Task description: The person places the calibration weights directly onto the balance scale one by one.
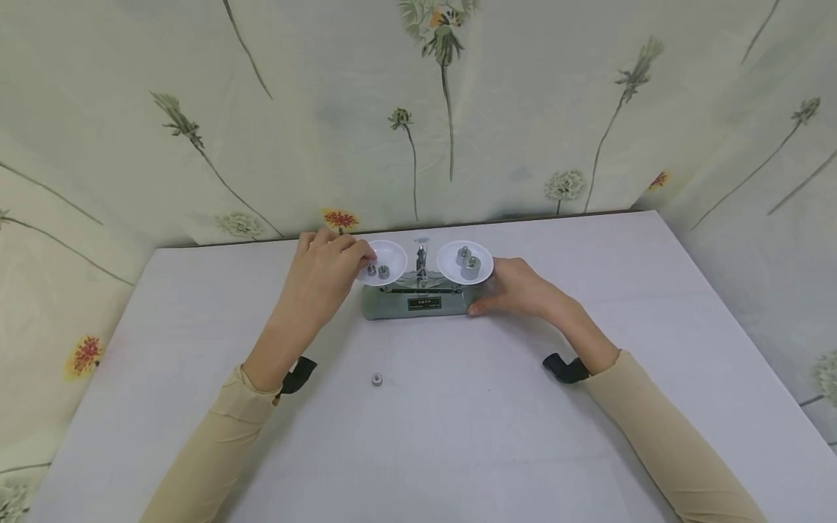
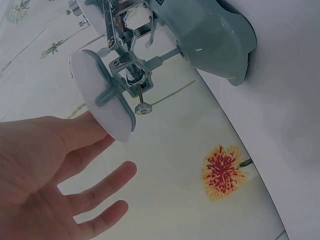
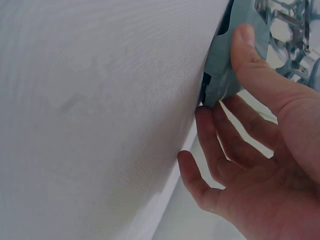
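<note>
A green balance scale (image 1: 386, 303) stands near the back of the table. Two small metal weights (image 1: 383, 272) sit in its left white pan (image 1: 394, 252). The right pan (image 1: 447, 253) bears a larger weight (image 1: 471, 268) and a smaller one (image 1: 463, 254). My left hand (image 1: 322, 272) reaches over the left pan's rim, fingertips close to the weights; in the left wrist view the pan hides the tips of the thumb and forefinger, while other fingers (image 2: 107, 187) extend free. With thumb in front and fingers behind, my right hand (image 3: 255, 135) grips the right end of the scale's base.
A single small weight (image 1: 377, 379) lies on the white tabletop (image 1: 445, 436), in front of the scale and slightly left. Behind the table's back edge hangs a flower-patterned cloth (image 1: 366, 160). Black wrist straps (image 1: 565, 369) show at both sleeves.
</note>
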The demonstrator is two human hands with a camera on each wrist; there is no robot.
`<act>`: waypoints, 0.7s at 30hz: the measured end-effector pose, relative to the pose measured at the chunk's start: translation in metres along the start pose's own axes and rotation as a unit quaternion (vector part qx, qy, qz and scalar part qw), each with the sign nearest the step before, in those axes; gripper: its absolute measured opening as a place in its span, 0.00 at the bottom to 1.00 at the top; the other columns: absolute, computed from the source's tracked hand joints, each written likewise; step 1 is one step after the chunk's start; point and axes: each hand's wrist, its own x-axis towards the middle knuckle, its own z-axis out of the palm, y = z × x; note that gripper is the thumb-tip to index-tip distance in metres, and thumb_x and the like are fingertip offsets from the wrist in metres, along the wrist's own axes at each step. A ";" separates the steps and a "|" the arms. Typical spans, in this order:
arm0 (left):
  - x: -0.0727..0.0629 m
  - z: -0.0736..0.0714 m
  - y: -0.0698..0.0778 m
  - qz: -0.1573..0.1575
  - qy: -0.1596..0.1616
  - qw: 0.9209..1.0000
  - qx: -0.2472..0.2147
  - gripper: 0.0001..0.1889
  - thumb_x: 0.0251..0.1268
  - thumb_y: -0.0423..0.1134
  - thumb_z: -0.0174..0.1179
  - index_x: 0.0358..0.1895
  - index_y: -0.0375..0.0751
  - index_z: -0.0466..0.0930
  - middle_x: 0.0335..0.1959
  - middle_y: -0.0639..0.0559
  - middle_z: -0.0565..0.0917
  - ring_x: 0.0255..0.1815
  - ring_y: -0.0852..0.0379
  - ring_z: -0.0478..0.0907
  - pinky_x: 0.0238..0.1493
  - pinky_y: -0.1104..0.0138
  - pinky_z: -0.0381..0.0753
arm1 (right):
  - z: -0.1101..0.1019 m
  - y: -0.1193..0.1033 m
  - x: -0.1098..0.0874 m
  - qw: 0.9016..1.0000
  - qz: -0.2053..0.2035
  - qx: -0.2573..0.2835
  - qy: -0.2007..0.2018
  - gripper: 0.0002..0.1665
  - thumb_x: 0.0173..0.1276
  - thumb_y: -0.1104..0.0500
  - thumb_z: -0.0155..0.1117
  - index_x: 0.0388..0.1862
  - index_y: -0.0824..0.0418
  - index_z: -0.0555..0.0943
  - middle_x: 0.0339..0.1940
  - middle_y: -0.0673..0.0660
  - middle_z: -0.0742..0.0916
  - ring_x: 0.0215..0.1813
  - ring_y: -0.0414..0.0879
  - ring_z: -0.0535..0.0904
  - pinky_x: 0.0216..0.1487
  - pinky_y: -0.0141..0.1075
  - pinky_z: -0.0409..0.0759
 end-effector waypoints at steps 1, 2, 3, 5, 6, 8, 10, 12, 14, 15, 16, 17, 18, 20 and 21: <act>0.000 0.000 0.000 0.000 0.000 1.000 0.001 0.06 0.73 0.42 0.70 0.47 0.47 0.90 0.47 0.49 0.94 0.50 0.41 0.83 0.58 0.47 0.79 | 0.000 0.000 0.000 1.000 0.000 0.000 0.000 0.46 0.56 0.52 0.89 0.71 0.63 0.78 0.66 0.64 0.88 0.75 0.65 0.80 0.77 0.62 0.75; 0.000 0.000 0.000 0.000 -0.001 1.000 0.002 0.06 0.73 0.42 0.70 0.47 0.47 0.90 0.47 0.49 0.94 0.50 0.41 0.83 0.58 0.47 0.79 | 0.000 0.000 0.000 1.000 0.002 0.000 0.000 0.46 0.56 0.52 0.89 0.71 0.62 0.78 0.66 0.64 0.88 0.75 0.65 0.80 0.77 0.62 0.74; -0.001 0.000 0.000 0.000 -0.001 1.000 0.003 0.06 0.73 0.42 0.70 0.47 0.47 0.90 0.47 0.49 0.94 0.50 0.41 0.83 0.58 0.47 0.79 | 0.000 0.000 0.000 1.000 0.003 0.001 0.000 0.46 0.56 0.52 0.89 0.71 0.62 0.78 0.66 0.64 0.88 0.75 0.65 0.79 0.78 0.62 0.74; -0.001 0.000 0.000 0.000 0.000 1.000 0.004 0.06 0.73 0.41 0.70 0.47 0.47 0.90 0.47 0.49 0.94 0.51 0.41 0.83 0.58 0.47 0.79 | 0.000 0.000 0.000 1.000 0.005 0.003 -0.001 0.46 0.56 0.52 0.89 0.71 0.62 0.78 0.66 0.63 0.88 0.75 0.65 0.79 0.78 0.61 0.74; -0.001 0.000 -0.001 0.000 0.002 1.000 0.004 0.06 0.73 0.41 0.70 0.47 0.47 0.90 0.47 0.49 0.94 0.51 0.41 0.83 0.58 0.47 0.79 | 0.000 0.000 0.000 1.000 0.006 0.005 -0.001 0.46 0.56 0.52 0.89 0.71 0.62 0.78 0.66 0.63 0.88 0.76 0.64 0.79 0.78 0.61 0.74; -0.002 0.000 -0.001 0.001 0.005 1.000 0.004 0.05 0.73 0.40 0.71 0.47 0.48 0.90 0.46 0.49 0.94 0.52 0.41 0.84 0.59 0.47 0.79 | 0.001 0.000 0.000 1.000 0.005 0.007 0.001 0.45 0.56 0.52 0.89 0.70 0.62 0.79 0.66 0.63 0.89 0.75 0.64 0.79 0.78 0.61 0.74; -0.003 0.000 0.000 0.002 0.009 1.000 0.005 0.05 0.73 0.39 0.71 0.48 0.48 0.90 0.47 0.49 0.94 0.53 0.41 0.84 0.60 0.46 0.79 | 0.002 -0.001 -0.001 1.000 0.002 0.007 0.003 0.46 0.55 0.52 0.89 0.70 0.62 0.79 0.66 0.63 0.89 0.75 0.64 0.79 0.78 0.61 0.74; -0.004 -0.001 0.000 0.003 0.013 1.000 0.005 0.05 0.73 0.38 0.71 0.48 0.49 0.90 0.47 0.49 0.94 0.54 0.41 0.84 0.60 0.46 0.79 | 0.003 -0.001 -0.002 1.000 -0.002 0.004 0.006 0.45 0.56 0.51 0.89 0.70 0.62 0.79 0.65 0.63 0.89 0.74 0.65 0.80 0.77 0.62 0.75; -0.005 -0.001 0.000 0.004 0.017 1.000 0.008 0.05 0.73 0.38 0.71 0.48 0.49 0.90 0.47 0.49 0.94 0.55 0.41 0.85 0.61 0.46 0.79 | 0.003 -0.001 -0.003 1.000 -0.001 0.001 0.007 0.45 0.55 0.52 0.89 0.70 0.62 0.79 0.65 0.63 0.89 0.74 0.65 0.80 0.77 0.61 0.75; -0.006 -0.002 0.000 0.004 0.019 1.000 0.008 0.05 0.73 0.38 0.71 0.48 0.49 0.90 0.47 0.49 0.94 0.56 0.41 0.85 0.61 0.46 0.79 | 0.003 -0.001 -0.003 1.000 -0.001 0.001 0.008 0.45 0.55 0.52 0.89 0.69 0.62 0.79 0.65 0.63 0.89 0.74 0.65 0.80 0.77 0.61 0.75; -0.006 -0.002 0.000 0.005 0.021 1.000 0.010 0.05 0.74 0.38 0.71 0.48 0.49 0.90 0.47 0.49 0.94 0.56 0.41 0.85 0.61 0.46 0.79 | 0.003 -0.001 -0.003 1.000 -0.002 0.000 0.008 0.45 0.56 0.52 0.89 0.69 0.62 0.79 0.64 0.63 0.89 0.73 0.65 0.81 0.77 0.62 0.75; -0.007 -0.002 0.001 0.006 0.023 1.000 0.010 0.05 0.74 0.38 0.71 0.48 0.49 0.90 0.47 0.49 0.94 0.56 0.41 0.85 0.61 0.46 0.79 | 0.003 -0.001 -0.003 1.000 -0.003 -0.001 0.009 0.44 0.56 0.52 0.89 0.69 0.62 0.80 0.64 0.63 0.89 0.73 0.65 0.81 0.76 0.62 0.75; -0.007 -0.003 0.001 0.007 0.026 1.000 0.010 0.05 0.74 0.37 0.71 0.48 0.49 0.90 0.47 0.49 0.94 0.56 0.41 0.85 0.62 0.46 0.79 | 0.003 -0.001 -0.003 1.000 -0.004 -0.001 0.010 0.44 0.56 0.52 0.89 0.69 0.62 0.80 0.64 0.63 0.89 0.73 0.65 0.81 0.76 0.62 0.75; -0.009 -0.004 0.001 0.009 0.031 0.999 0.010 0.05 0.74 0.37 0.71 0.48 0.49 0.90 0.46 0.49 0.94 0.57 0.40 0.84 0.62 0.46 0.79 | 0.004 -0.002 -0.004 1.000 -0.006 0.000 0.011 0.44 0.56 0.52 0.89 0.69 0.62 0.80 0.64 0.63 0.89 0.73 0.65 0.81 0.76 0.62 0.75; -0.009 -0.005 0.002 0.011 0.034 0.999 0.009 0.05 0.74 0.37 0.71 0.48 0.49 0.90 0.46 0.49 0.94 0.57 0.40 0.84 0.62 0.46 0.79 | 0.004 -0.002 -0.004 1.000 -0.008 0.000 0.012 0.44 0.56 0.52 0.89 0.69 0.62 0.80 0.64 0.63 0.89 0.73 0.65 0.81 0.76 0.62 0.75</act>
